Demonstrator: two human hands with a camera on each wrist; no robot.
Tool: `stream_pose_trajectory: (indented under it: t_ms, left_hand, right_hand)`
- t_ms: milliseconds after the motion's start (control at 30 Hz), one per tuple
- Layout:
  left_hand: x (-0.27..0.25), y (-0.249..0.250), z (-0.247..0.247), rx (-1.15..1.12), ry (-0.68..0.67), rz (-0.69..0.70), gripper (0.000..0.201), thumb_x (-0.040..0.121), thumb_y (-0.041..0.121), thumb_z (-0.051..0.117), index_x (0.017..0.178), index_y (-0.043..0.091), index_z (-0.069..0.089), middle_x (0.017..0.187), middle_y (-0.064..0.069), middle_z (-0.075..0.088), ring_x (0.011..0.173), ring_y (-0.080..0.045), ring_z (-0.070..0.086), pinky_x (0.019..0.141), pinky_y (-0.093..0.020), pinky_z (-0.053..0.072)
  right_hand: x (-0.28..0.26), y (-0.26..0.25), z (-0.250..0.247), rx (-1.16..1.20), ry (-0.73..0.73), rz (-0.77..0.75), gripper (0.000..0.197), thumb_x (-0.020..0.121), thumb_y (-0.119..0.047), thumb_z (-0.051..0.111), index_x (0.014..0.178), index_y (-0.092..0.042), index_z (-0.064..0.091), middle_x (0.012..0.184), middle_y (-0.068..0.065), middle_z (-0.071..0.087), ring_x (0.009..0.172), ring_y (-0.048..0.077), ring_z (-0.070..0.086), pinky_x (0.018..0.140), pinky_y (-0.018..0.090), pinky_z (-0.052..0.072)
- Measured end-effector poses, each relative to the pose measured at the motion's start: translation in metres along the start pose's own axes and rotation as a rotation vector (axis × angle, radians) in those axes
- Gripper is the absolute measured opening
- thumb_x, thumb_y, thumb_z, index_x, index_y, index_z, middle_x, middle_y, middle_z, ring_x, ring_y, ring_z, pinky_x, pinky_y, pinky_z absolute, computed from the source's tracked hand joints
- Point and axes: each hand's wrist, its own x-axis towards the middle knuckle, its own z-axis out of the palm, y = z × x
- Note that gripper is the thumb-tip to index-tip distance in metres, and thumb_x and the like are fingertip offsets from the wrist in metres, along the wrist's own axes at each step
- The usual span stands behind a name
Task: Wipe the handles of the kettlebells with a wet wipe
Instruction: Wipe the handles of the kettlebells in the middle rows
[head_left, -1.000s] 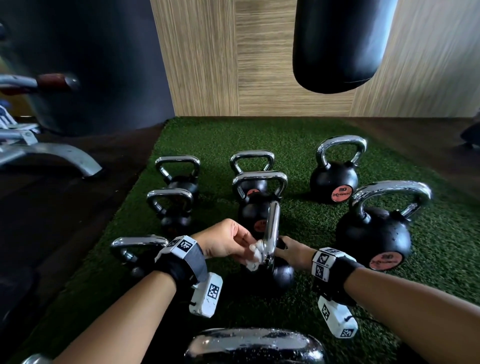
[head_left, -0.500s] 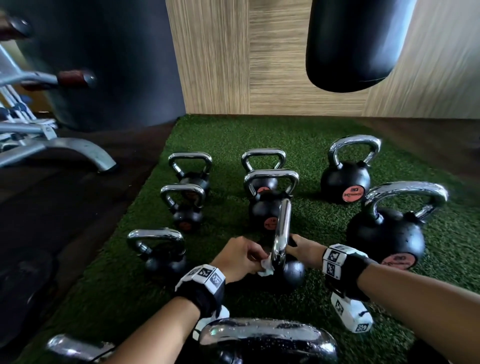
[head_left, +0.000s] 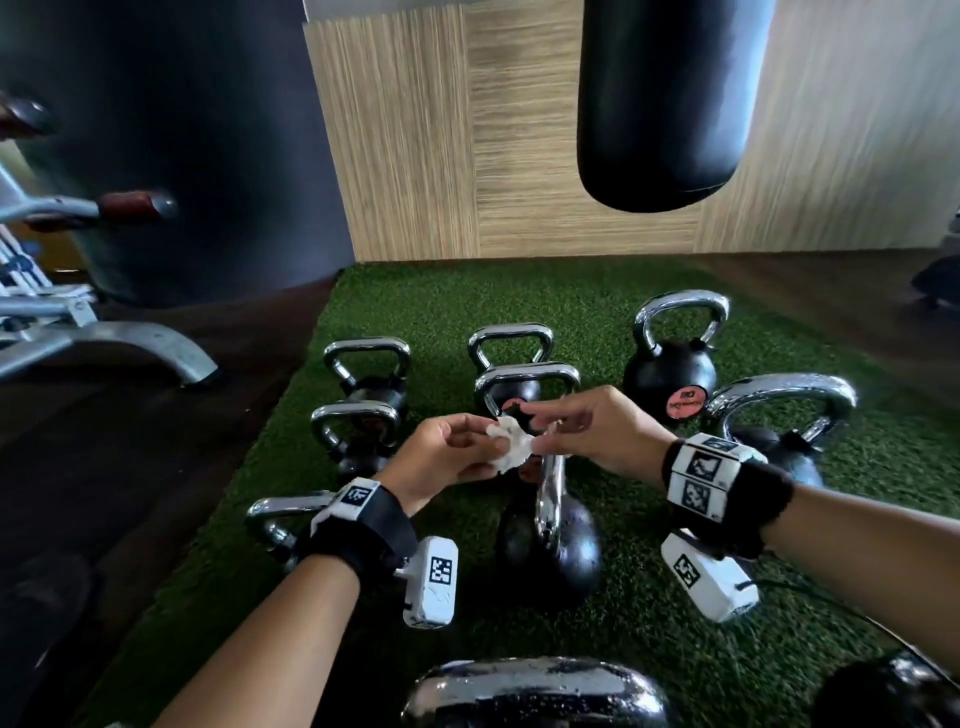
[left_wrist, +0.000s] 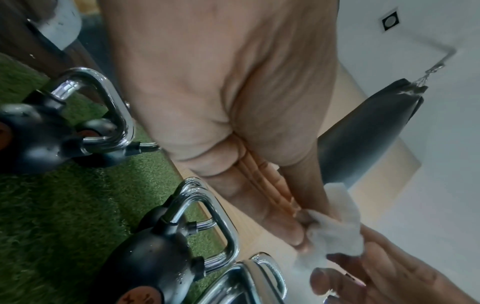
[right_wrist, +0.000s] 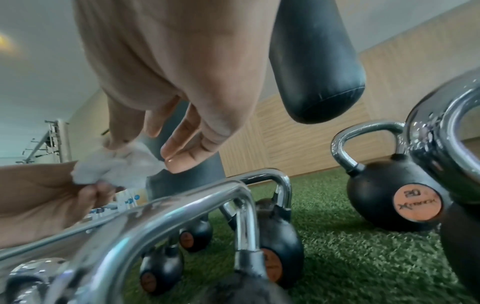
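Note:
Several black kettlebells with chrome handles stand on green turf (head_left: 519, 291). The nearest middle kettlebell (head_left: 550, 540) stands edge-on below my hands, and neither hand touches it. A crumpled white wet wipe (head_left: 511, 447) (left_wrist: 335, 232) (right_wrist: 114, 166) hangs in the air above its handle. My left hand (head_left: 452, 457) grips one side of the wipe with curled fingers. My right hand (head_left: 576, 431) pinches the other side between thumb and forefinger; its other fingers (right_wrist: 182, 148) are loosely extended.
A black punching bag (head_left: 665, 104) hangs above the far end of the turf. A large kettlebell (head_left: 779, 431) stands to the right, a 20-marked one (head_left: 670, 374) behind it. A wet chrome handle (head_left: 535, 691) lies at the near edge. A metal bench frame (head_left: 119, 343) stands on the dark floor, left.
Both hands have lifted off the middle kettlebell's handle. The wipe came up with them and is now held between the two hands above the handle.

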Motion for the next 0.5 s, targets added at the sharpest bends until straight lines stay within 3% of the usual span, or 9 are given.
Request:
stream_pose_trajectory:
  t_ms: [67, 133, 233, 267, 333, 400, 433, 500]
  left_hand:
    - [0.001, 0.003, 0.002, -0.032, -0.012, 0.012, 0.021, 0.075, 0.013, 0.082, 0.093, 0.011, 0.070, 0.076, 0.002, 0.073, 0.067, -0.005, 0.070, 0.063, -0.019, 0.060]
    - [0.002, 0.004, 0.004, -0.032, -0.008, 0.015, 0.019, 0.070, 0.019, 0.082, 0.085, 0.013, 0.071, 0.072, 0.002, 0.073, 0.063, -0.005, 0.069, 0.063, -0.020, 0.059]
    - [0.002, 0.004, 0.009, -0.019, 0.008, 0.035, 0.006, 0.071, 0.024, 0.081, 0.071, 0.021, 0.075, 0.068, 0.002, 0.071, 0.059, -0.005, 0.066, 0.061, -0.019, 0.058]
    - [0.001, 0.005, 0.010, -0.005, 0.016, 0.039, 0.006, 0.072, 0.026, 0.080, 0.068, 0.023, 0.077, 0.068, 0.001, 0.071, 0.058, -0.005, 0.066, 0.060, -0.019, 0.057]
    - [-0.003, 0.006, 0.011, 0.047, 0.001, 0.032, 0.011, 0.072, 0.037, 0.080, 0.077, 0.026, 0.081, 0.075, 0.001, 0.074, 0.060, -0.005, 0.066, 0.058, -0.016, 0.052]
    - [-0.003, 0.004, 0.009, 0.111, -0.056, 0.007, 0.030, 0.071, 0.047, 0.081, 0.095, 0.028, 0.083, 0.094, 0.001, 0.078, 0.071, -0.006, 0.068, 0.061, -0.015, 0.050]
    - [-0.002, 0.002, 0.007, 0.150, -0.090, -0.011, 0.032, 0.074, 0.043, 0.083, 0.104, 0.031, 0.081, 0.104, 0.001, 0.078, 0.078, -0.007, 0.069, 0.063, -0.015, 0.051]
    - [0.002, -0.006, 0.005, 0.263, -0.138, -0.038, 0.041, 0.084, 0.012, 0.082, 0.121, 0.028, 0.074, 0.120, -0.003, 0.074, 0.094, -0.009, 0.067, 0.069, -0.014, 0.053]
  right_hand:
    - [0.000, -0.004, 0.009, 0.059, -0.020, -0.011, 0.041, 0.068, -0.037, 0.089, 0.105, -0.049, 0.075, 0.089, -0.014, 0.078, 0.067, -0.007, 0.060, 0.063, 0.014, 0.052]
    - [0.000, -0.007, 0.016, 0.158, -0.012, -0.010, 0.041, 0.066, -0.036, 0.089, 0.106, -0.040, 0.078, 0.099, -0.005, 0.080, 0.085, 0.006, 0.069, 0.082, 0.028, 0.060]
    - [0.000, -0.011, 0.021, 0.235, 0.043, 0.032, 0.042, 0.073, -0.014, 0.088, 0.113, -0.018, 0.078, 0.101, 0.005, 0.079, 0.095, 0.025, 0.075, 0.086, 0.036, 0.062]
    - [-0.001, -0.012, 0.021, 0.221, 0.058, 0.040, 0.041, 0.074, -0.010, 0.087, 0.114, -0.016, 0.077, 0.099, 0.006, 0.080, 0.095, 0.030, 0.075, 0.086, 0.039, 0.062]
    - [-0.004, -0.014, 0.020, 0.146, 0.103, 0.024, 0.034, 0.075, -0.015, 0.088, 0.107, -0.023, 0.080, 0.093, 0.000, 0.080, 0.091, 0.026, 0.077, 0.083, 0.036, 0.063]
    - [-0.006, -0.011, 0.017, 0.057, 0.170, 0.018, 0.029, 0.075, -0.027, 0.089, 0.102, -0.031, 0.081, 0.089, -0.009, 0.080, 0.088, 0.014, 0.077, 0.082, 0.030, 0.063]
    - [-0.006, -0.007, 0.015, 0.029, 0.212, 0.032, 0.028, 0.074, -0.032, 0.089, 0.101, -0.032, 0.081, 0.089, -0.011, 0.079, 0.088, 0.010, 0.076, 0.083, 0.029, 0.062]
    - [-0.003, 0.008, 0.010, 0.061, 0.315, 0.094, 0.025, 0.074, -0.032, 0.089, 0.097, -0.029, 0.082, 0.087, -0.007, 0.080, 0.087, 0.012, 0.076, 0.082, 0.033, 0.062]
